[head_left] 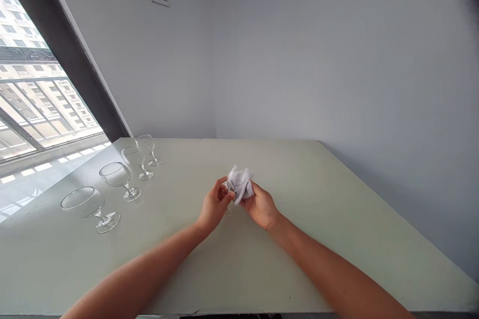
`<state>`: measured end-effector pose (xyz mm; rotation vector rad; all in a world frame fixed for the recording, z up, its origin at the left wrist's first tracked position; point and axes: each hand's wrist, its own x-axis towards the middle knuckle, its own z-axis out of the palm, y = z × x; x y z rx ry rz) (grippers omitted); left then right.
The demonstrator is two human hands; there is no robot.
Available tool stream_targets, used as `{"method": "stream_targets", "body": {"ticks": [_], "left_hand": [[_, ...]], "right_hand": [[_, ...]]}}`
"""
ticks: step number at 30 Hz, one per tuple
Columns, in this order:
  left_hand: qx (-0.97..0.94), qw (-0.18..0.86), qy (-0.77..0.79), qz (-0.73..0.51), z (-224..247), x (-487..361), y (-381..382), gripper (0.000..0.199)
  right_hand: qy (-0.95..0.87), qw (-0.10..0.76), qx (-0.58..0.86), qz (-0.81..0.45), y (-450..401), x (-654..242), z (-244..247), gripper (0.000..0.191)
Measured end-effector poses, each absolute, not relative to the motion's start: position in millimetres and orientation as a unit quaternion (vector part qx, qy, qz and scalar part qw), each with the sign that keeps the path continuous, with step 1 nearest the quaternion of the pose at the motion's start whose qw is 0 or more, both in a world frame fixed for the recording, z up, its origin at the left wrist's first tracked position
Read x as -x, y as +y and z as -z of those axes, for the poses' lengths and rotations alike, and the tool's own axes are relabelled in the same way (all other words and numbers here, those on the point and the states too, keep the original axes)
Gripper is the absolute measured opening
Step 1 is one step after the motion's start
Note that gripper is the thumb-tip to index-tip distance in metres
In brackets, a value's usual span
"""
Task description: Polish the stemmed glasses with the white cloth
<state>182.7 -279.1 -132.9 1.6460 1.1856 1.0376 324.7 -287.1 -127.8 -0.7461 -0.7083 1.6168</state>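
Note:
Near the middle of the pale table (pixel 239 264), a crumpled white cloth (pixel 240 182) is bunched around a clear glass, of which only small parts show. My left hand (pixel 217 200) pinches the glass at its lower part, on the left side of the cloth. Fingers of my right hand (pixel 261 204) are wrapped round the cloth from the right. Most of the held glass is hidden by the cloth and fingers.
Several clear stemmed glasses stand upright in a slanting row on the left: the nearest glass (pixel 83 202), two behind it (pixel 115 174) (pixel 133 156), and the farthest glass (pixel 145 143). Grey walls (pixel 318 50) border the table, with a window (pixel 37 84) at the left.

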Motion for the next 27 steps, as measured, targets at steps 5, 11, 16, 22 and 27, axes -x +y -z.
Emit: {"method": "stream_targets", "body": {"ticks": [5, 11, 16, 22, 27], "left_hand": [[-0.642, 0.388, 0.512, -0.419, 133.4, -180.4, -276.5, 0.037], [-0.678, 0.405, 0.48, -0.382, 123.0, -174.9, -280.9, 0.038], [-0.612, 0.639, 0.312, -0.347, 108.1, -165.3, -276.0, 0.062], [-0.516, 0.689, 0.343, -0.376, 110.1, -163.6, -266.9, 0.059], [-0.457, 0.671, 0.406, -0.419, 113.9, -161.5, -257.2, 0.049]], "right_hand": [[-0.383, 0.539, 0.317, -0.68, -305.7, -311.0, 127.2, 0.032], [-0.369, 0.506, 0.289, -0.723, -301.2, -315.7, 129.9, 0.034], [-0.342, 0.432, 0.274, -0.788, -298.9, -323.1, 130.0, 0.036], [-0.398, 0.387, 0.329, -0.764, -298.9, -322.2, 128.7, 0.038], [-0.594, 0.418, 0.441, -0.527, -294.3, -333.5, 128.4, 0.036]]}}
